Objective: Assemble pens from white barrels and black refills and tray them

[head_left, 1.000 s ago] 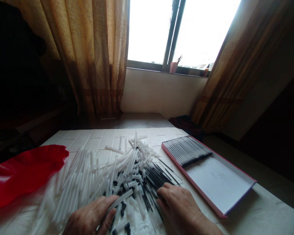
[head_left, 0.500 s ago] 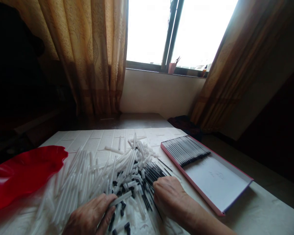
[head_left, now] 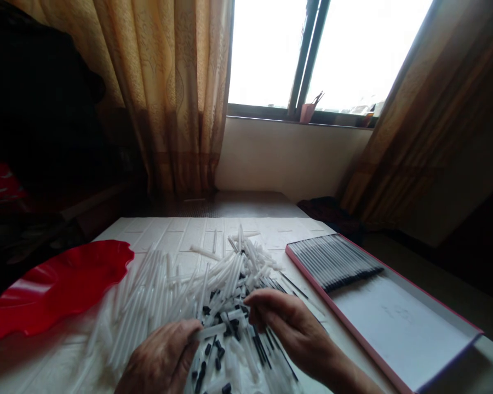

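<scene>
My left hand (head_left: 158,353) is closed on a short translucent white tube (head_left: 213,331), pinched between thumb and fingers, its free end toward the right. Across from it, my right hand (head_left: 290,328) has its fingers curled in; whatever they hold, if anything, is hidden. Both hands are over a loose heap of translucent white tubes (head_left: 145,295). Small black plugs or caps (head_left: 218,353) are scattered between the hands. Thin black rods (head_left: 261,347) lie partly beneath the right hand.
On the right lies a shallow pink-edged box (head_left: 394,334), with a row of slim pen-like sticks (head_left: 337,260) with dark ends at its far part. A red wavy-rimmed plastic dish (head_left: 66,284) is at the left. The white table cover (head_left: 176,232) reaches toward the window.
My right hand has lifted from the black rods and turned, its fingertips now nearer the left hand. The left hand keeps the tube. The whole view has shifted slightly.
</scene>
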Motion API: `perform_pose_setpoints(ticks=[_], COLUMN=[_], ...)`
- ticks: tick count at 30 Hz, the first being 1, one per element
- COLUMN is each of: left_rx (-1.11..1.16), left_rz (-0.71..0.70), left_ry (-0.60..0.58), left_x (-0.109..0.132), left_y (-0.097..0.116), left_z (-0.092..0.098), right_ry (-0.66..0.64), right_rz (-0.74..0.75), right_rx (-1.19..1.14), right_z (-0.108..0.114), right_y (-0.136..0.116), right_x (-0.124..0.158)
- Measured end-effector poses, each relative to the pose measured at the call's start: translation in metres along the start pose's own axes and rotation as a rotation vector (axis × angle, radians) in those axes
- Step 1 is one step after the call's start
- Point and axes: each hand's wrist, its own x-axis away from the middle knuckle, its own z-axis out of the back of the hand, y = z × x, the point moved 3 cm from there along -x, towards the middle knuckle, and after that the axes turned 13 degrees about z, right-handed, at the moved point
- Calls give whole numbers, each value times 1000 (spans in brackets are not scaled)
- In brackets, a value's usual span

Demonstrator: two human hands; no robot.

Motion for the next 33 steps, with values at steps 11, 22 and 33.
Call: perform_pose_setpoints(ticks=[11, 22, 33], left_rx=[-14, 7, 212], left_rz=[12, -20, 200], left_ry=[-4, -42, -162], left_x=[3, 4, 14], left_y=[-2, 5, -2], left_z=[-7, -10, -6], right_ry=[235, 9, -158], right_rz=[-129, -88, 216], right_rx=[-498, -393, 231], right_z=[-21, -35, -36], right_y=[2, 13, 6], right_x=[21, 19, 15])
